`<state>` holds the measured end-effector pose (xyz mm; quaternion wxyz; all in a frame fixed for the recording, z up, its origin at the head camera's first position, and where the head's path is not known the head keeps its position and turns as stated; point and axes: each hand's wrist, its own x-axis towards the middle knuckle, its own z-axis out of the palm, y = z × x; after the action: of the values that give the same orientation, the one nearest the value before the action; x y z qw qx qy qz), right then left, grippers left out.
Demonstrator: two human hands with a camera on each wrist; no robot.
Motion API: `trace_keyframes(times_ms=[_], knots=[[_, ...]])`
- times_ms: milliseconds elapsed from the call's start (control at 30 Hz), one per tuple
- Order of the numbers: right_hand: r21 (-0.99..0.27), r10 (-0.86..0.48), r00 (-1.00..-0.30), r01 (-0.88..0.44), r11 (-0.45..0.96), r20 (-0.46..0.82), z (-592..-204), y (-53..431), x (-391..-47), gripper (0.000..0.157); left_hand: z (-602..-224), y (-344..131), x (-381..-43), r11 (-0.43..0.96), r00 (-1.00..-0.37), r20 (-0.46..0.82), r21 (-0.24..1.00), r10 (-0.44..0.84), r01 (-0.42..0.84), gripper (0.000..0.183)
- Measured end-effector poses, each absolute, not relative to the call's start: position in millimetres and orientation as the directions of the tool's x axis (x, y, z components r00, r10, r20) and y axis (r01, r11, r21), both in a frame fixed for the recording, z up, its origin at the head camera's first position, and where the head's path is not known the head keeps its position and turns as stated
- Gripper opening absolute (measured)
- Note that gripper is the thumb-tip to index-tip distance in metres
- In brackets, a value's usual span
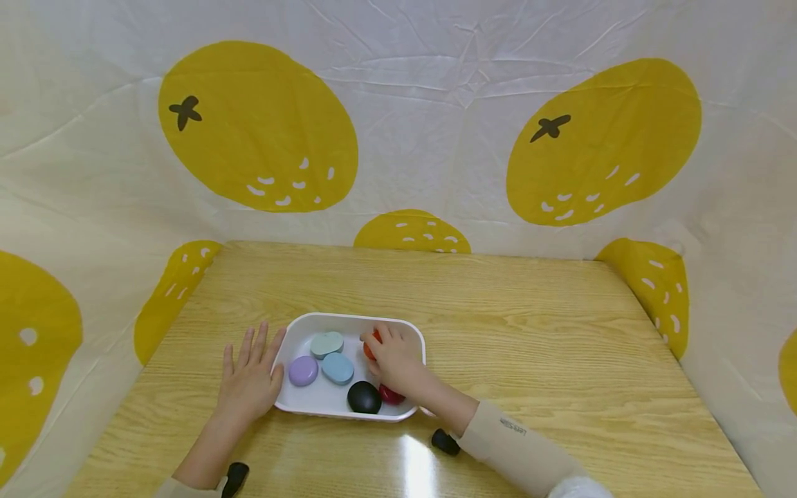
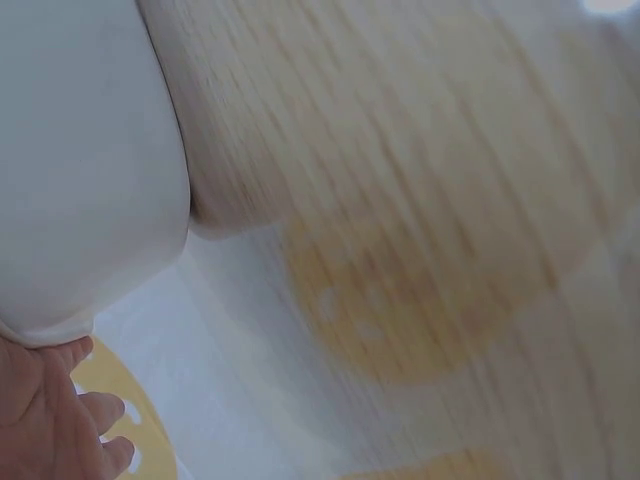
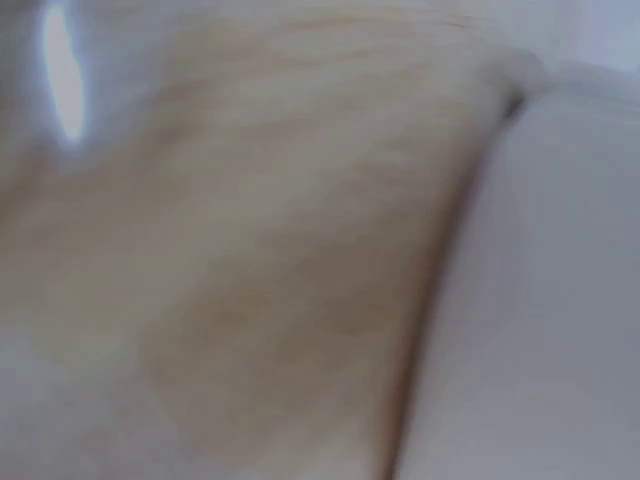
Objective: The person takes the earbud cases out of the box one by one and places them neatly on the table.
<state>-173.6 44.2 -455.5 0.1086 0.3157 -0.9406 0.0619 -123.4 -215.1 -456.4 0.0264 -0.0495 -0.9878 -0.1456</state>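
A white tray (image 1: 317, 401) holds several smooth, pebble-like pieces. My right hand (image 1: 398, 363) reaches into its right side, with fingers and thumb around an orange-red pebble (image 1: 371, 344), partly covered by the hand. Below the wrist a dark red pebble (image 1: 390, 395) shows beside a black one (image 1: 364, 398). Toward the left lie a purple pebble (image 1: 303, 371), a blue pebble (image 1: 337, 369) and a pale green pebble (image 1: 326, 344). My left hand (image 1: 249, 387) rests at the tray's left edge, fingers spread and straight. In the left wrist view, its fingers appear under the tray's rim.
The tray stands on a wood-grain table (image 1: 529, 332). A white cloth (image 1: 429, 138) with large yellow fruit prints hangs behind and at both sides. Black wrist devices (image 1: 445, 442) are worn near both sleeves. The right wrist view is blurred, with the tray's outer wall (image 3: 530, 300) at right.
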Motion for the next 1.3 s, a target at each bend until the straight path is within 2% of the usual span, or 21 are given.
trace_keyframes(times_ms=[233, 367, 600, 1300], knots=[[-0.244, -0.494, -0.814, -0.568, 0.786, 0.305, -432, 69, -188, 0.038, -455, -215, -123, 0.953, -0.994, 0.068, 0.286, 0.086, 0.102, 0.054], [-0.285, -0.421, -0.84, -0.519, 0.806, 0.341, -429, 89, -200, 0.038, -456, -215, -123, 0.953, -0.994, 0.06, 0.288, 0.086, 0.1, 0.055], [-0.28, -0.335, -0.87, -0.444, 0.851, 0.362, -440, 120, -215, 0.039, -455, -215, -123, 0.951, -0.994, 0.065, 0.293, 0.086, 0.101, 0.055], [-0.201, -0.283, -0.955, -0.295, 0.934, 0.086, -467, 147, -223, 0.038, -457, -215, -123, 0.951, -0.992, 0.09, 0.287, 0.092, 0.114, 0.054]])
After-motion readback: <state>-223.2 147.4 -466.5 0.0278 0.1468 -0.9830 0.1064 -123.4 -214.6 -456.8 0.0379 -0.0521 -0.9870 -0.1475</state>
